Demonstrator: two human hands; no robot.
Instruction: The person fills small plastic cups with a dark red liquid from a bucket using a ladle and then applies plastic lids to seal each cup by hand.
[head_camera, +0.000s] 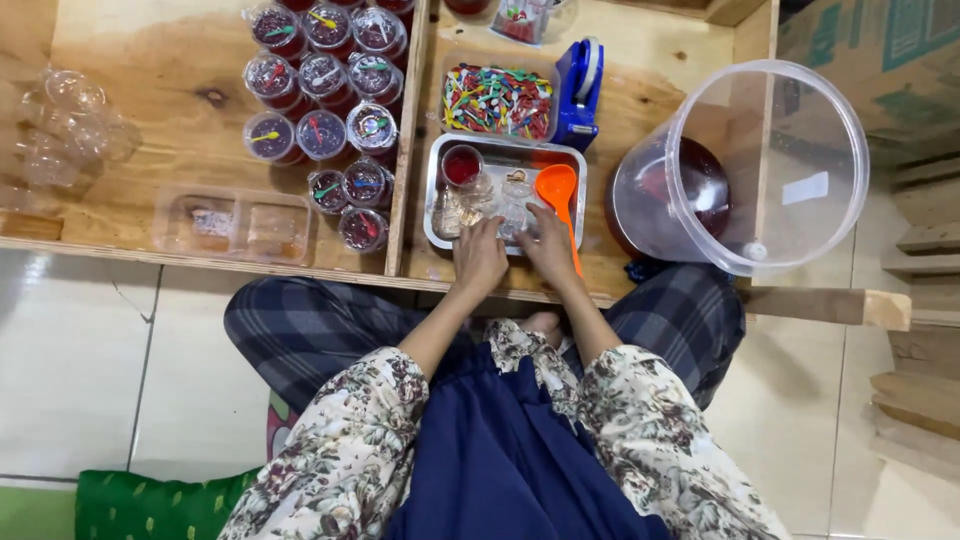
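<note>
Clear cup (515, 205) stands in steel tray (505, 148) w/ both hands closed on it, left hand (478, 255) steadying, right hand (547, 245) beside orange scoop (558, 190) for easy reach

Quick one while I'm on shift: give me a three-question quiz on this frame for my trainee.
1. True or false: the orange ladle lies in the metal tray.
2. Which side of the tray is the big clear bucket with dark red liquid on? A) the person's left B) the person's right
3. What fills the container just beyond the tray?

Key:
1. True, beside the right hand.
2. B.
3. Small multicoloured spoons. Meanwhile the left hand rests at clear cups in the tray; what either hand's grip holds is unclear.
</note>
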